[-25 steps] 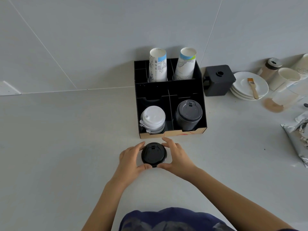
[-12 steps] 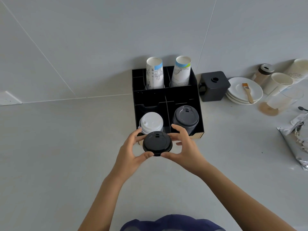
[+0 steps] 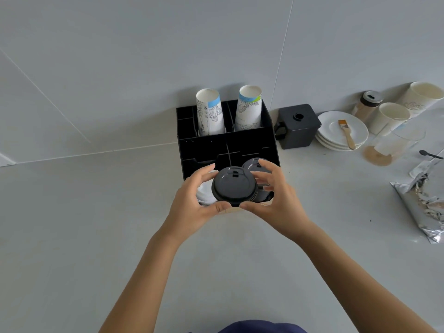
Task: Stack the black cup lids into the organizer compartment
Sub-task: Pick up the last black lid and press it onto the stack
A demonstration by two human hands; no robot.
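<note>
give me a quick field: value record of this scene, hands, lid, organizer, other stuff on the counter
left hand: grips the lid's left edge
right hand: grips the lid's right edge
black lid: held in the air over the organizer's front
organizer: black, against the wall
front right compartment: stack of black lids
front left compartment: white lids, mostly hidden
back compartments: two paper cup stacks
right of organizer: black box, plates with brush, foil bag

you get soft, even, dim-grey light, faint shadows on the desk (image 3: 96, 236), and wide-angle bending at the edges.
</note>
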